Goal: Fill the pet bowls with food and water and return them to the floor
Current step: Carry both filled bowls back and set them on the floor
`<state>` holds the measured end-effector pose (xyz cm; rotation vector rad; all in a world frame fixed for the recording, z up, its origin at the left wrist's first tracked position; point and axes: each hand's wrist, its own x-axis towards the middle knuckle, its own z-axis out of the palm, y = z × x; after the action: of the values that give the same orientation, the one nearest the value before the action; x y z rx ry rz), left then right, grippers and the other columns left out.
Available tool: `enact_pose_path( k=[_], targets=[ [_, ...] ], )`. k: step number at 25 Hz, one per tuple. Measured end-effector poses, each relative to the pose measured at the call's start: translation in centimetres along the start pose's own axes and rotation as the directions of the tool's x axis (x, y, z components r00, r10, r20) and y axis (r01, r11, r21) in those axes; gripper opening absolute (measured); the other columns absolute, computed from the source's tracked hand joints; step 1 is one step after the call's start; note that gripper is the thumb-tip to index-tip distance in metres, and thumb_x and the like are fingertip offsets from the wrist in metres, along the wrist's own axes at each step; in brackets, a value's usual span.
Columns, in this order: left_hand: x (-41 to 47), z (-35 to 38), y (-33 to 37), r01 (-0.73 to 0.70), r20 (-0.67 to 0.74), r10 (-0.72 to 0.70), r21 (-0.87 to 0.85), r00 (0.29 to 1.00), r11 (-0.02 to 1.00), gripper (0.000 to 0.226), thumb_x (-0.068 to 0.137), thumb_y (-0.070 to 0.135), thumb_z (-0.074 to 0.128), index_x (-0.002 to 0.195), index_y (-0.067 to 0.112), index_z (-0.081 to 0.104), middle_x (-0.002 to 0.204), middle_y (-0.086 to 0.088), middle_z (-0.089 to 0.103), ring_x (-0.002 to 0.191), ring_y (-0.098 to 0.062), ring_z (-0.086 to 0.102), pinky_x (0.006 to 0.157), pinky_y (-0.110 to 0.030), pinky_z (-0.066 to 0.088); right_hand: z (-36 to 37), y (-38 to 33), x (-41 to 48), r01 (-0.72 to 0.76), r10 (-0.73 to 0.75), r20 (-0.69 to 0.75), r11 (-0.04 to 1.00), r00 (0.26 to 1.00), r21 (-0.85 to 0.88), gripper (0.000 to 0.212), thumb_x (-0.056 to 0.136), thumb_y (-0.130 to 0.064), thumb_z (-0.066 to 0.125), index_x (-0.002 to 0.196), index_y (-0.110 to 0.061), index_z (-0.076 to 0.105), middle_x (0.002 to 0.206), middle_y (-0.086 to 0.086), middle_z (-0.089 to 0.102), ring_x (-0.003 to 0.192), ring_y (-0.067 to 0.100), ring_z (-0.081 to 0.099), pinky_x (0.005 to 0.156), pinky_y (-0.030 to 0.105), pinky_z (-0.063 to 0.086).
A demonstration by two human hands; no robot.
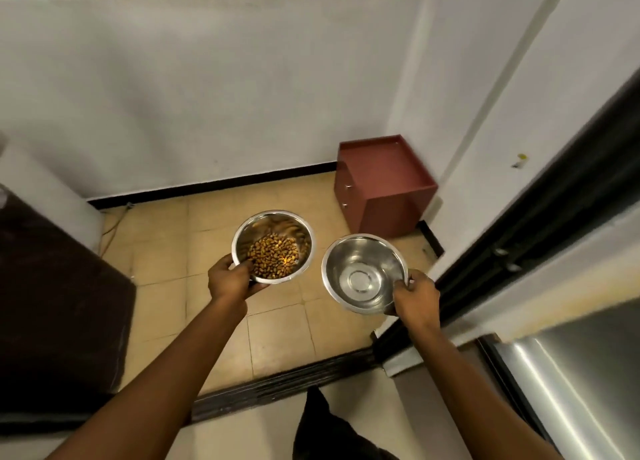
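Head view shows my left hand [230, 278] gripping the near rim of the round steel bowl of brown kibble [273, 246], and my right hand [415, 295] pinching the rim of the second shiny steel bowl [363, 273], which I judge holds clear water. Both hang above the beige tiled floor [277, 331], near the dark red cabinet [384, 186]. One-sided rim grips could let either bowl tip, spilling as I lower them.

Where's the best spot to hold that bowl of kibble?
Grip the kibble bowl at its thin rolled rim on the near side, thumb inside and fingers under the rounded wall, as the left hand does. It sits open side up, so that keeps it level.
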<state>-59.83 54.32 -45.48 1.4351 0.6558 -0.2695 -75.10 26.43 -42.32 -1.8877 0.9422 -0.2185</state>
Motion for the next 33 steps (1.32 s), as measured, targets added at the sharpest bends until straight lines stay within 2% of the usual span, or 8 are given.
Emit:
enact_pose_path(
  k=[4,10,14,18,23,26,28,33],
  targets=[
    [5.3,0.6,4.4,-0.021,-0.073,0.014,-0.095,0.997,0.995,0.04,0.093,-0.012,0.06,0.129,0.004,0.069,0.132,-0.029,0.065,0.106,-0.047,0.072,0.055,-0.041,0.068,4.9,-5.2,7.9,0.075,-0.075,0.052,0.997,0.996,0.0,0.014,0.088,-0.018,0.06,0.079,-0.015,0.07,0.076,0.006,0.073,0.071,0.03,0.074,0.061,0.053,0.067],
    [14.2,1.4,9.8,-0.024,-0.169,-0.004,-0.162,0.986,0.987,0.041,0.094,-0.014,0.057,0.128,0.004,0.069,0.128,-0.025,0.067,0.104,-0.044,0.072,0.056,-0.038,0.068,12.5,-13.1,18.8,0.109,-0.107,0.145,0.994,0.984,-0.011,0.018,0.091,-0.006,0.057,0.091,-0.015,0.073,0.084,0.008,0.074,0.071,0.029,0.075,0.06,0.055,0.067],
    [22.7,2.6,13.6,-0.01,-0.207,-0.028,-0.18,0.978,0.984,0.045,0.094,-0.014,0.057,0.134,0.003,0.067,0.13,-0.025,0.067,0.105,-0.044,0.072,0.055,-0.037,0.068,19.3,-17.5,25.9,0.107,-0.102,0.141,0.994,0.985,-0.03,0.019,0.091,-0.002,0.057,0.091,-0.016,0.07,0.08,0.005,0.07,0.069,0.023,0.068,0.06,0.042,0.066],
    [32.4,4.3,18.4,0.04,-0.194,-0.072,-0.162,0.978,0.986,0.044,0.096,-0.012,0.06,0.136,0.007,0.066,0.126,-0.02,0.067,0.108,-0.045,0.072,0.051,-0.035,0.067,26.3,-21.7,32.3,0.072,-0.068,0.156,0.997,0.985,-0.018,0.018,0.092,0.004,0.054,0.091,-0.007,0.069,0.073,0.006,0.064,0.061,0.022,0.062,0.037,0.016,0.045],
    [42.9,6.2,23.1,0.04,-0.234,-0.061,-0.092,0.97,0.995,0.039,0.093,-0.006,0.067,0.127,0.013,0.067,0.127,-0.021,0.07,0.104,-0.045,0.074,0.051,-0.037,0.065,34.3,-25.0,40.7,-0.033,0.034,0.151,0.999,0.988,-0.007,0.015,0.078,-0.013,0.059,0.086,-0.023,0.067,0.079,0.004,0.071,0.073,0.029,0.072,0.061,0.047,0.065],
    [48.5,7.9,24.9,0.081,-0.252,-0.105,-0.103,0.962,0.991,0.036,0.093,-0.002,0.07,0.123,0.017,0.065,0.127,-0.019,0.07,0.105,-0.044,0.074,0.051,-0.038,0.065,38.4,-27.4,45.2,-0.106,0.101,0.194,0.994,0.976,0.013,0.028,0.082,-0.006,0.06,0.108,-0.014,0.069,0.092,0.007,0.072,0.079,0.029,0.075,0.058,0.052,0.067],
    [52.3,9.3,25.0,0.123,-0.283,-0.151,-0.112,0.947,0.986,0.038,0.093,0.0,0.071,0.127,0.016,0.065,0.129,-0.018,0.069,0.106,-0.043,0.074,0.051,-0.038,0.065,41.6,-27.6,48.9,-0.104,0.103,0.22,0.995,0.97,-0.004,0.031,0.081,-0.002,0.056,0.11,-0.01,0.067,0.095,0.008,0.07,0.078,0.029,0.074,0.053,0.053,0.066],
    [62.3,12.5,23.1,0.192,-0.352,-0.229,-0.138,0.908,0.972,0.04,0.093,0.0,0.072,0.127,0.018,0.064,0.131,-0.016,0.067,0.11,-0.042,0.07,0.049,-0.034,0.064,50.6,-23.5,59.1,-0.171,0.184,0.296,0.983,0.937,-0.07,0.041,0.076,-0.011,0.054,0.088,-0.049,0.062,0.099,0.002,0.069,0.093,0.033,0.073,0.066,0.063,0.066]
  ],
)
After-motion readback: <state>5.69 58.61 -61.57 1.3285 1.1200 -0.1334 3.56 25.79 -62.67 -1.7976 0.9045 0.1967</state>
